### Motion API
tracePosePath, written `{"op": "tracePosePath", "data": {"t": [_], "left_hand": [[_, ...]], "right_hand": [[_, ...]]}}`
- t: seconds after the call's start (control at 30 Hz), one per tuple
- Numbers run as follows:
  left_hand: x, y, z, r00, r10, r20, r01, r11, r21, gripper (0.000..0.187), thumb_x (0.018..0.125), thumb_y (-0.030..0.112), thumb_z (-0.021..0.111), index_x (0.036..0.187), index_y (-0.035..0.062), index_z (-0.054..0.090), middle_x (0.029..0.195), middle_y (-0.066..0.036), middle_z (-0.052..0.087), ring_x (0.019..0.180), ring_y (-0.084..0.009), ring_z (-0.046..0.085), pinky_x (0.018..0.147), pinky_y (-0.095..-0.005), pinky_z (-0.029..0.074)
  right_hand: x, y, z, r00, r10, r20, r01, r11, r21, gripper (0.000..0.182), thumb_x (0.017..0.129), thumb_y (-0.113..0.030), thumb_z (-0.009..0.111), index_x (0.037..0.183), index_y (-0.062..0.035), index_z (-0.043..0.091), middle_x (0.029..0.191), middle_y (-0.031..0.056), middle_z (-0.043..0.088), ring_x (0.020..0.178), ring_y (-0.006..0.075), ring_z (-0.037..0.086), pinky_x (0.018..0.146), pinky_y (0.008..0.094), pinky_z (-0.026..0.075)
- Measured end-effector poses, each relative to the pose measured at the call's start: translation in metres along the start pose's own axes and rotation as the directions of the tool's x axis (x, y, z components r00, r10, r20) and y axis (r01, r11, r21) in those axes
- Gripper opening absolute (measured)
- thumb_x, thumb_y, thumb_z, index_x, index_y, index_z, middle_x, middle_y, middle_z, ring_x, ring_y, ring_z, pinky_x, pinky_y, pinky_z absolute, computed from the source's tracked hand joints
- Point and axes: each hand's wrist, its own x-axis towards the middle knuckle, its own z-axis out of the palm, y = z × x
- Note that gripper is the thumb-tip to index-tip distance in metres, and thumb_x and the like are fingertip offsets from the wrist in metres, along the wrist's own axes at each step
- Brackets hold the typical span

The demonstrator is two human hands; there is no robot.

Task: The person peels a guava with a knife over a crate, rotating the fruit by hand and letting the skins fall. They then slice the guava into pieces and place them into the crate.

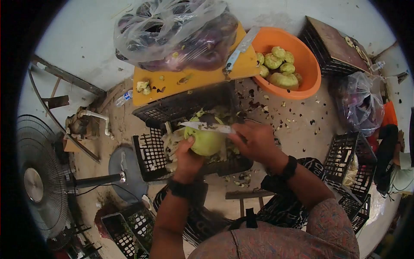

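My left hand [189, 159] grips a large round, pale-green vegetable [208, 143] from its lower left side. Its exact kind I cannot make out. In my right hand [258, 141] is a knife [211, 126], its blade lying across the top of the vegetable and pointing left. A dark patch of peel shows just above the blade. Both hands are over a black plastic crate [148, 149] holding pale and green trimmings.
An orange board [202, 79] carries a plastic bag of purple vegetables [177, 39] and a second knife [242, 48]. Beside it, an orange basin [308, 82] holds peeled vegetables [280, 62]. A fan [36, 183] stands left; crates [351, 162] stand right. Peel scraps litter the floor.
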Motion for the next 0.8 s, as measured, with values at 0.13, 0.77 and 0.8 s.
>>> {"op": "tracePosePath", "data": {"t": [0.13, 0.77, 0.8], "left_hand": [[-0.003, 0.001, 0.003, 0.999, -0.033, 0.005, 0.033, 0.998, 0.059, 0.059, 0.08, 0.032, 0.059, 0.13, 0.0044, 0.044, 0.124, -0.013, 0.055, 0.114, -0.03, 0.054, 0.099, -0.0458, 0.042], [-0.015, 0.007, -0.001, 0.996, 0.009, -0.092, 0.001, 0.994, 0.112, 0.062, 0.079, 0.034, 0.059, 0.13, 0.0028, 0.043, 0.127, -0.015, 0.053, 0.117, -0.0317, 0.052, 0.101, -0.0465, 0.04], [-0.015, 0.004, 0.005, 0.999, 0.005, -0.05, 0.001, 0.993, 0.12, 0.064, 0.079, 0.035, 0.059, 0.132, 0.003, 0.042, 0.129, -0.016, 0.052, 0.118, -0.0317, 0.051, 0.102, -0.0465, 0.039]], "right_hand": [[0.003, -0.002, 0.007, 0.997, 0.063, 0.053, -0.064, 0.998, 0.02, 0.02, 0.084, -0.034, 0.063, 0.087, -0.0146, 0.064, 0.069, 0.0067, 0.061, 0.061, 0.0284, 0.061, 0.054, 0.0417, 0.046], [0.011, -0.009, 0.012, 0.996, 0.067, 0.056, -0.074, 0.989, 0.129, 0.019, 0.082, -0.026, 0.065, 0.087, -0.0077, 0.065, 0.066, 0.0117, 0.06, 0.061, 0.0305, 0.06, 0.055, 0.0399, 0.047], [0.012, -0.009, 0.012, 0.991, 0.105, 0.078, -0.114, 0.987, 0.111, 0.019, 0.083, -0.026, 0.064, 0.087, -0.0076, 0.065, 0.066, 0.0121, 0.06, 0.061, 0.0305, 0.06, 0.054, 0.0399, 0.047]]}}
